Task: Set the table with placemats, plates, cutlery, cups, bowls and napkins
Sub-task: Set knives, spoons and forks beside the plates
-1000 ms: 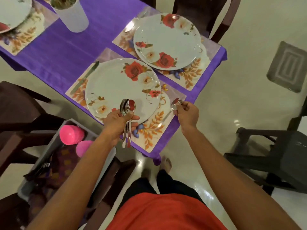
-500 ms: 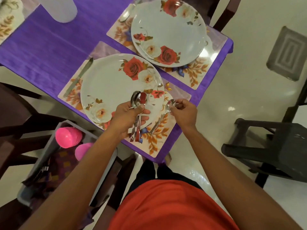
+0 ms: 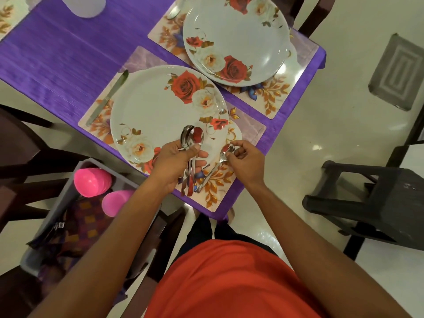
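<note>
My left hand (image 3: pixel 175 161) grips a small bunch of steel spoons (image 3: pixel 192 140) over the near edge of a floral plate (image 3: pixel 160 111). That plate sits on a leaf-patterned placemat (image 3: pixel 247 131) with a table knife (image 3: pixel 107 99) along its left side. My right hand (image 3: pixel 244 157) pinches a single spoon (image 3: pixel 218 164) by its bowl end, the handle slanting down over the placemat right of the plate. A second floral plate (image 3: pixel 236 37) rests on its own placemat (image 3: pixel 275 97) farther back, with a spoon (image 3: pixel 173 13) at its left.
The table wears a purple cloth (image 3: pixel 57 53). A white cup (image 3: pixel 86 5) stands at the back left. A grey bin (image 3: pixel 75 187) on a chair at my left holds two pink cups (image 3: pixel 93 182) and patterned cloth. A dark stool (image 3: pixel 371 203) stands on the floor at right.
My right hand has brought its spoon leftward and nearer the plate, tilting the handle down onto the placemat. The left hand holds its spoons much as before. The view has shifted closer.
</note>
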The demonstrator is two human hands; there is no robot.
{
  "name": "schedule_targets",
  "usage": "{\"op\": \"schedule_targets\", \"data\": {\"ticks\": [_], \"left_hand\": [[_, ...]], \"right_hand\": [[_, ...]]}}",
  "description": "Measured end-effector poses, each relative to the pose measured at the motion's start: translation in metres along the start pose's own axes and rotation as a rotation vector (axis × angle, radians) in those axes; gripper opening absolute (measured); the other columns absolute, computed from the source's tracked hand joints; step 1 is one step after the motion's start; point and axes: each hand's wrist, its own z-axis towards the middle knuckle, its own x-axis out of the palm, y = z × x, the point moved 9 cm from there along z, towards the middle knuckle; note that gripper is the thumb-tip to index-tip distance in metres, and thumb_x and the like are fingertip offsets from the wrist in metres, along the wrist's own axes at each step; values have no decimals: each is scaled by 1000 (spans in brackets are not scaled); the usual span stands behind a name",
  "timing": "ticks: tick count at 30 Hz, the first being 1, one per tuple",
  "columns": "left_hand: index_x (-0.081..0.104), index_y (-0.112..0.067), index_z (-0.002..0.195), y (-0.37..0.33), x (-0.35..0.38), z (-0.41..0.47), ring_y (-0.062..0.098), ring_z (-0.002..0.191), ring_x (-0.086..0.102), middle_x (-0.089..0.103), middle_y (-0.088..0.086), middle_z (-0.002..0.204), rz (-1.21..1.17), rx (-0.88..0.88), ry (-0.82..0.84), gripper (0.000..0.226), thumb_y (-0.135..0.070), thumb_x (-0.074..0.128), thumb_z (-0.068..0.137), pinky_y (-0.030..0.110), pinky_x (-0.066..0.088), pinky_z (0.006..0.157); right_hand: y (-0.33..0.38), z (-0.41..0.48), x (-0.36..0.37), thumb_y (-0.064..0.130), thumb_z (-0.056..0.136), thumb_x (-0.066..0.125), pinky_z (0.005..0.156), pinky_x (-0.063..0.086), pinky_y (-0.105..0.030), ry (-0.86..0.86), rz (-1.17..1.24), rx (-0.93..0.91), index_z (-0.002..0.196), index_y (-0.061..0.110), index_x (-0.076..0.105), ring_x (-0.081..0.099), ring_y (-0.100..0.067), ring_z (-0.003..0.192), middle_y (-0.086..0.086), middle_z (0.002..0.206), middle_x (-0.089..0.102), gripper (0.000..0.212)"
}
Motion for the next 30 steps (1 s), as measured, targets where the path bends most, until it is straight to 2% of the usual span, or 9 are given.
{"op": "schedule_targets", "data": {"ticks": [7,11,17,24,30], "left_hand": [[68,0,115,7,-3,-6,15,70,75,78,5,84,-8,1,-24,25,-16,65,96,22,57,57],[67,2,117,5,-2,-10,13,66,74,78,4,81,4,12,-24,28,-17,64,96,22,57,55],[67,3,117,5,-1,-15,14,63,73,77,5,78,14,13,-16,29,-18,64,97,22,56,52],[67,3,117,10,-1,-18,20,69,75,77,10,83,-9,2,-9,30,-18,65,96,25,58,53],[67,0,117,13,0,-19,24,77,76,77,12,92,-16,19,-6,28,-18,66,95,31,63,66]], "right_hand": [[1,-6,6,20,84,78,63,54,-14,32,-43,-41,108,20,73,66,-2,66,13,72,65,25],[-3,-6,6,20,83,78,65,54,-15,1,-19,0,104,19,73,68,-3,66,9,72,69,21],[-1,-6,5,21,85,78,63,51,-11,7,-31,-3,100,21,72,65,-2,65,11,70,66,16],[-2,-4,5,20,85,77,69,54,-19,41,-58,-3,99,23,70,66,-5,66,8,71,67,17],[-3,-4,6,26,85,78,70,59,-26,86,-66,14,102,24,69,69,-6,70,6,74,70,20]]}}
